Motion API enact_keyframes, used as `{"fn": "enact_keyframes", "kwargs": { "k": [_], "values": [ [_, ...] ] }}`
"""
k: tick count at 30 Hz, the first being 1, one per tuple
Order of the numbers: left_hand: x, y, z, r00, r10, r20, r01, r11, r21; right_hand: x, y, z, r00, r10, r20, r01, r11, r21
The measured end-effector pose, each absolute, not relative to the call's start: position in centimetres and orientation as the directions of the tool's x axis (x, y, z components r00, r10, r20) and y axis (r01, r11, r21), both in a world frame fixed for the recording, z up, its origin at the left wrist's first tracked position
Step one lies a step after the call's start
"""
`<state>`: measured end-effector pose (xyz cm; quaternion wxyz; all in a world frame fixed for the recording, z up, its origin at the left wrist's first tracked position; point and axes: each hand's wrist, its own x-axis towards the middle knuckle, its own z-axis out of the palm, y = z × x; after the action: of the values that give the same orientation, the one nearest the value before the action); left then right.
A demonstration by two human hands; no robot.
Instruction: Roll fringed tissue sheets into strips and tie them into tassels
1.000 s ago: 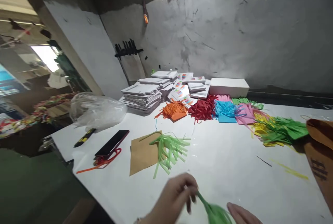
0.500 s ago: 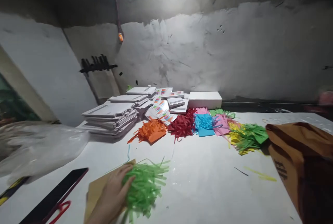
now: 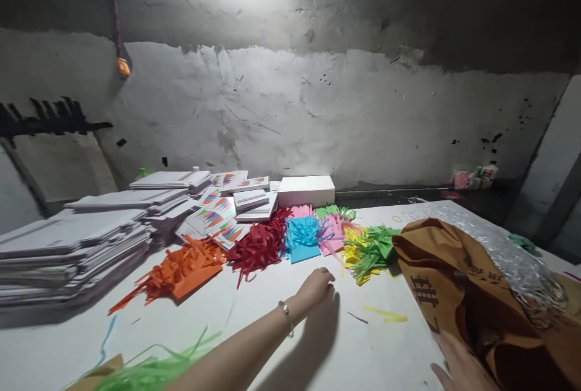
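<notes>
My left arm stretches across the white table, a thin bracelet on its wrist. My left hand (image 3: 316,287) hovers just in front of the blue fringed paper (image 3: 303,238) and the red fringed paper (image 3: 258,247); its fingers are loosely bent and hold nothing. My right hand (image 3: 458,368) shows at the bottom right edge, against the lower edge of the brown paper bag (image 3: 454,276). Its fingers are hidden behind the bag. A bundle of green fringed paper (image 3: 149,370) lies on a brown sheet (image 3: 97,373) at the bottom left.
Orange (image 3: 181,270), pink (image 3: 333,227), yellow (image 3: 351,249) and green (image 3: 376,243) fringed papers lie in a row. Stacks of white booklets (image 3: 77,246) fill the left, with colour-printed cards (image 3: 215,215) and a white box (image 3: 306,190) behind. Bubble wrap (image 3: 503,252) lies by the bag.
The view has swung right. My left hand has left the green bundle on the brown sheet and reached forward toward the coloured piles. My right hand has come to the brown bag.
</notes>
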<state>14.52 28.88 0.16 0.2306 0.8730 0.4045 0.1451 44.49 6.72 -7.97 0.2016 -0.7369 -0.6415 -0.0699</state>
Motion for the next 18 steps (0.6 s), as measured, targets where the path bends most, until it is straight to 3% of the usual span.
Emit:
{"fn": "enact_keyframes", "kwargs": {
  "k": [2,7,13,18],
  "values": [
    [18.4,31.2,-0.5,0.584,0.810,0.058,0.664,-0.518,0.539,42.4,8.7,-6.5,0.045,0.959,0.280,0.973,0.021,-0.228],
    [24.1,34.6,-1.4,0.460,0.888,0.015,0.687,-0.367,0.627,35.3,18.7,-4.0,-0.002,0.960,0.282,0.970,0.071,-0.234],
    [24.2,36.8,-2.6,0.360,0.927,-0.104,0.658,-0.173,0.733,38.8,29.5,-1.9,0.094,0.963,0.254,0.966,-0.027,-0.256],
    [22.7,38.1,-3.4,0.327,0.915,-0.235,0.571,0.006,0.821,45.6,31.0,0.6,0.268,0.922,0.281,0.952,-0.208,-0.224]
  ]
}}
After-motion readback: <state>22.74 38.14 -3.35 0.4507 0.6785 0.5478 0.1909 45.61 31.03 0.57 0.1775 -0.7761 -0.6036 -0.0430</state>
